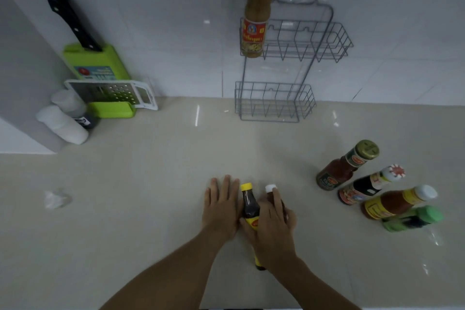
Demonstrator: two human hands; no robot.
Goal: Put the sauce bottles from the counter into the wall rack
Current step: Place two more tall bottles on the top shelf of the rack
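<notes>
A grey wire wall rack (324,33) with two baskets hangs on the tiled wall; a tall brown sauce bottle (256,20) stands in the left end of its upper basket. On the counter near me stands a dark bottle with a yellow cap (247,202). My left hand (221,206) lies flat against its left side, fingers apart. My right hand (274,224) wraps a white-capped bottle (270,189), mostly hidden by the fingers. Four more bottles stand at the right: a red sauce (344,166), a dark one (370,185), an orange-red one (397,202), a green one (415,219).
At the back left a green cutting board (100,70) leans on the wall with a black-handled knife (73,22) and a white grater (113,92). Two white shakers (63,121) stand beside it. A crumpled bit of clear plastic (56,199) lies on the beige counter (151,184).
</notes>
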